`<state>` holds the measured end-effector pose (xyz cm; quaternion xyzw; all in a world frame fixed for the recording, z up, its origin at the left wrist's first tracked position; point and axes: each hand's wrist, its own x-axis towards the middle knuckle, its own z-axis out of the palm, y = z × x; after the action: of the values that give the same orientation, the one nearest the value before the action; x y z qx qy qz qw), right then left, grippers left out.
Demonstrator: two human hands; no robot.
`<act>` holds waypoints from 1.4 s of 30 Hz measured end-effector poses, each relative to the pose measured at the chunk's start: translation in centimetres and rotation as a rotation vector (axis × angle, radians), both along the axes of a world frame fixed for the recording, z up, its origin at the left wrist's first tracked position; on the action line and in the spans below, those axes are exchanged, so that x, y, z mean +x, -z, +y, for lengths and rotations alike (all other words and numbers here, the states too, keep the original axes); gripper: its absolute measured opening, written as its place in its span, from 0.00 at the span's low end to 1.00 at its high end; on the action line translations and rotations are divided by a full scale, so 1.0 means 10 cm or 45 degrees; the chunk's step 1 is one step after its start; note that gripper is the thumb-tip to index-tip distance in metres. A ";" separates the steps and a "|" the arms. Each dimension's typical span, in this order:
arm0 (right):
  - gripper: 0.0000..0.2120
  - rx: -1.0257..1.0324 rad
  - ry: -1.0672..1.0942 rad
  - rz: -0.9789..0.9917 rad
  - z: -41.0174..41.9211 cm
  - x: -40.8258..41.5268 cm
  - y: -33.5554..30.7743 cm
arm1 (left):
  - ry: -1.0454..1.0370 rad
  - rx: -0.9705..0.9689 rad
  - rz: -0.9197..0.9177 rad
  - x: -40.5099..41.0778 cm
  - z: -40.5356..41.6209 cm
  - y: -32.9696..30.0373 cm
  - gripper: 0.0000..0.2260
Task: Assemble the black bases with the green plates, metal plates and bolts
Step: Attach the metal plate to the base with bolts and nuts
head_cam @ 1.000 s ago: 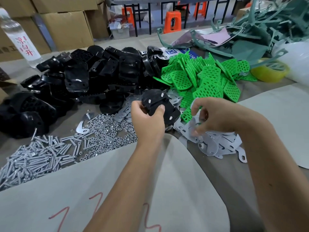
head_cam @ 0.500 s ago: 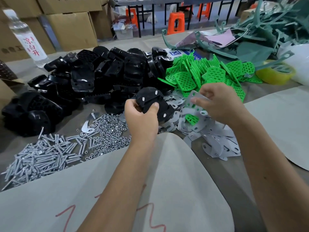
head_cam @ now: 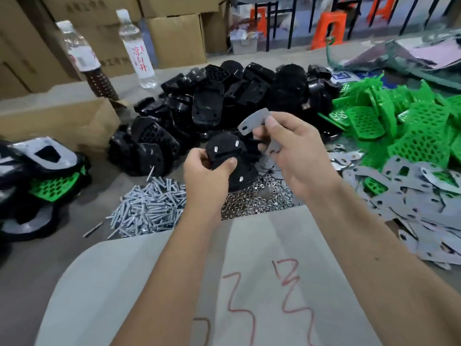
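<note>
My left hand grips a black base with three slots, held above the nuts. Just to its right, my right hand pinches a grey metal plate raised beside the base's upper edge. Behind them lies a heap of black bases. Green perforated plates are piled at the right. Loose metal plates spread at the right front. Bolts lie in a pile left of my left forearm, with nuts between my wrists.
Finished assemblies are stacked at the left edge beside a cardboard box. Two water bottles stand at the back left. A pale sheet with red marks covers the near table. Green scrap lies at the far right.
My right hand lifted a metal plate out of the pile and brought it left to the black base. The camera view swung left, revealing the finished assemblies.
</note>
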<state>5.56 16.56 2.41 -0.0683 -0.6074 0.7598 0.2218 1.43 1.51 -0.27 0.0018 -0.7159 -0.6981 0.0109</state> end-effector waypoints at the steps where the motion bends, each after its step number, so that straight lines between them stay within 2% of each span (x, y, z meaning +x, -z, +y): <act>1: 0.08 0.047 0.012 -0.003 -0.06 -0.02 0.07 | -0.026 -0.005 0.024 -0.02 -0.03 0.00 0.12; 3: 0.07 0.120 0.035 -0.009 -0.11 -0.02 0.17 | -0.077 -0.018 0.056 -0.04 -0.03 0.00 0.12; 8: 0.07 -0.004 -0.046 0.022 -0.16 0.03 0.22 | -0.119 -0.089 0.104 -0.06 -0.05 0.06 0.12; 13: 0.03 0.174 -0.094 -0.100 -0.26 0.07 0.20 | -0.077 -0.193 0.190 -0.02 -0.04 0.04 0.12; 19: 0.07 0.247 0.021 -0.190 -0.31 0.08 0.19 | -0.066 -0.243 0.268 0.04 -0.05 0.02 0.13; 24: 0.11 0.349 0.121 -0.230 -0.35 0.07 0.19 | -0.057 -0.188 0.231 0.04 -0.05 0.03 0.12; 29: 0.19 0.263 -0.077 -0.358 -0.29 0.08 0.14 | -0.023 -0.129 0.234 0.04 -0.07 0.04 0.12; 35: 0.24 0.247 -0.080 -0.409 -0.27 0.06 0.14 | 0.023 -0.067 0.244 0.04 -0.08 0.06 0.12; 38: 0.20 0.336 -0.062 -0.370 -0.28 0.06 0.15 | -0.016 -0.087 0.243 0.03 -0.08 0.06 0.12; 42: 0.09 0.334 -0.168 -0.325 -0.23 0.11 0.12 | -0.061 -0.069 0.208 0.00 -0.10 0.08 0.12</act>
<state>6.67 14.24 1.22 -0.0945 -0.7276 0.6721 0.0996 1.46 0.56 -1.08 -0.0381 -0.7311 -0.6758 0.0860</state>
